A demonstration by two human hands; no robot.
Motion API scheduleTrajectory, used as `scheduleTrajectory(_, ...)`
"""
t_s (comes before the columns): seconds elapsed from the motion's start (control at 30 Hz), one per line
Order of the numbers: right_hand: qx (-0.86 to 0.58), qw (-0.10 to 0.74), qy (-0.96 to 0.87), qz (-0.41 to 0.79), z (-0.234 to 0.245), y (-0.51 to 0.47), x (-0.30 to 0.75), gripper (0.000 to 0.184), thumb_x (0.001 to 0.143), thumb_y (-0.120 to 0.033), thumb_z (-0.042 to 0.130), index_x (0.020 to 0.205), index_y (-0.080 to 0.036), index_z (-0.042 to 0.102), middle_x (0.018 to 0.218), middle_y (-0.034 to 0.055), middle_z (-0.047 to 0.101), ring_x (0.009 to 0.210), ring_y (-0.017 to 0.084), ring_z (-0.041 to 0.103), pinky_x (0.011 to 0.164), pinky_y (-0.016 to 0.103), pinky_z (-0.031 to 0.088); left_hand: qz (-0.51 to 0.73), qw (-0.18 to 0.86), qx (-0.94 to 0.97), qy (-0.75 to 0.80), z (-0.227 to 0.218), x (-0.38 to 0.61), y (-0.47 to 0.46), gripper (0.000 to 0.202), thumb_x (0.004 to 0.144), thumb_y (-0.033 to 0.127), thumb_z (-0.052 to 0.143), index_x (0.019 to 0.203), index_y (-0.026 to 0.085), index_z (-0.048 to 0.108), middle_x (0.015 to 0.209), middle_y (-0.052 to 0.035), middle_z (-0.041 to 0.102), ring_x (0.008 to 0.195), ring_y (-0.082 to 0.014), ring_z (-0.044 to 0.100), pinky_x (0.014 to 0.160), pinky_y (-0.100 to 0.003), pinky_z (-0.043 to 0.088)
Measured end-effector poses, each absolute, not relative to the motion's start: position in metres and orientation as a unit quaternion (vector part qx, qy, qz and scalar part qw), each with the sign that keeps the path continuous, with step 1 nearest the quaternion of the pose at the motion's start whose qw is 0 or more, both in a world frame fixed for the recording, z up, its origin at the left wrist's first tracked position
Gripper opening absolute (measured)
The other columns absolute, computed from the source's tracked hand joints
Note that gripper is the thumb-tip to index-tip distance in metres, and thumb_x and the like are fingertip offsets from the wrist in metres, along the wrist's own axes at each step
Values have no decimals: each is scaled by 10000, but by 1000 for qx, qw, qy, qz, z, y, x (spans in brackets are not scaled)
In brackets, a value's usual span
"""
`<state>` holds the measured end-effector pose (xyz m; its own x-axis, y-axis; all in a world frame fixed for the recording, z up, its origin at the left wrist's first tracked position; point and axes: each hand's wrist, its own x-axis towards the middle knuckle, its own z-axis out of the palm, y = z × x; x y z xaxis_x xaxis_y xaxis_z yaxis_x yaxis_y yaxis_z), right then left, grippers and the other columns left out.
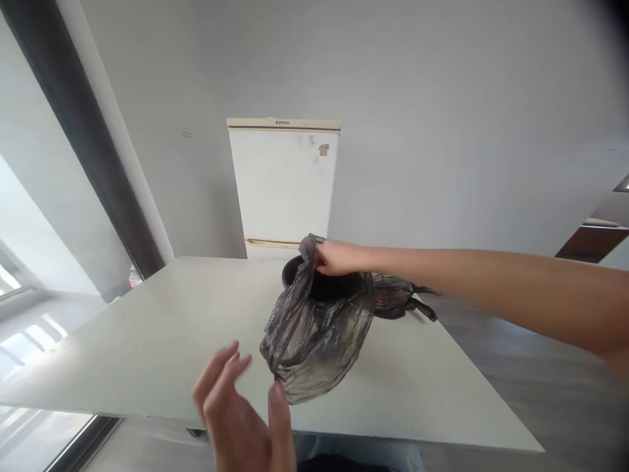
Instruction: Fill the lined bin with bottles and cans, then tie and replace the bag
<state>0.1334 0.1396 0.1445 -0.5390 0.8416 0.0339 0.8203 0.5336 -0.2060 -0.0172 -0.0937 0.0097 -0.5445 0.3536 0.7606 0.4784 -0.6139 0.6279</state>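
Observation:
A thin dark grey plastic bag (pixel 319 347) hangs loosely over the near side of a black round container (pixel 291 269) on the white table (pixel 162 314). My right hand (pixel 339 257) reaches in from the right and pinches the bag's gathered edge above the container's opening. Most of the container is hidden by the bag and my hand. Close to me, my left hand (pixel 243 413) is raised with fingers apart, holding nothing, its thumb near the bag's lower edge. Right of the container lies a knotted dark plastic bag (pixel 396 298), its contents unclear.
Behind the table, a white refrigerator (pixel 285 183) stands against the grey wall (pixel 432 144). A dark-framed window or glass door (pixel 83 124) is on the left. The table's right edge (pixel 484 380) borders a grey floor (pixel 531 367).

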Motion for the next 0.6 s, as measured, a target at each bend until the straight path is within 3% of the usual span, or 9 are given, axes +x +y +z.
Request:
scheduleTrajectory(0.1, -420, 124, -899, -6, 150, 145, 158, 143, 869, -162, 680, 1010, -182, 669, 1025, 84, 734, 902, 224, 655, 764, 279, 448, -698, 124, -574, -410, 18, 1, -113, 290, 882, 112, 634, 1116, 264, 711, 1199, -73, 706, 1118, -274, 684, 1008, -466, 550)
scheduleTrajectory(0.17, -429, 184, -884, -26, 147, 155, 166, 316, 895, -204, 676, 1201, -184, 600, 1224, 130, 689, 1020, 252, 647, 814, 298, 458, -639, 118, -645, -402, 21, 15, -115, 406, 898, 46, 561, 1206, 270, 702, 1204, -70, 735, 1181, -269, 680, 1026, -459, 562)
scheduleTrajectory(0.23, -477, 216, -852, 2, 140, 171, 169, 407, 912, -268, 690, 1291, -184, 568, 1353, 160, 644, 1132, 273, 631, 873, 312, 467, -588, 105, -684, -420, 23, 22, -105, 508, 914, 47, 556, 1376, 244, 630, 1374, -101, 680, 1326, -287, 609, 1091, -474, 531)
scheduleTrajectory(0.33, -547, 220, -805, 63, 129, 198, 170, 261, 917, -360, 705, 1091, -166, 700, 1180, 147, 741, 1055, 274, 673, 857, 303, 472, -551, 90, -683, -471, 26, 16, -69, 574, 974, 158, 574, 1536, 237, 495, 1581, -125, 516, 1482, -330, 457, 1163, -541, 463)
scheduleTrajectory(0.4, -562, 222, -792, 85, 123, 213, 171, 216, 915, -377, 696, 869, -169, 736, 967, 105, 776, 922, 242, 691, 811, 284, 463, -544, 63, -664, -509, 28, 4, -40, 541, 1008, 255, 571, 1543, 263, 492, 1607, -110, 490, 1506, -342, 417, 1182, -574, 429)
scheduleTrajectory(0.47, -573, 240, -777, 102, 118, 223, 173, 254, 923, -367, 658, 771, -174, 724, 863, 69, 763, 846, 205, 675, 772, 264, 448, -546, 6, -644, -536, 30, -10, -12, 488, 1028, 342, 556, 1510, 274, 533, 1598, -100, 505, 1511, -346, 407, 1192, -580, 408)
scheduleTrajectory(0.6, -597, 266, -744, 137, 104, 230, 177, 252, 905, -327, 595, 740, -167, 699, 778, 45, 716, 744, 166, 616, 686, 255, 429, -571, -147, -596, -545, 30, -39, 30, 409, 1051, 448, 492, 1382, 254, 633, 1401, -105, 675, 1331, -305, 601, 1096, -482, 495)
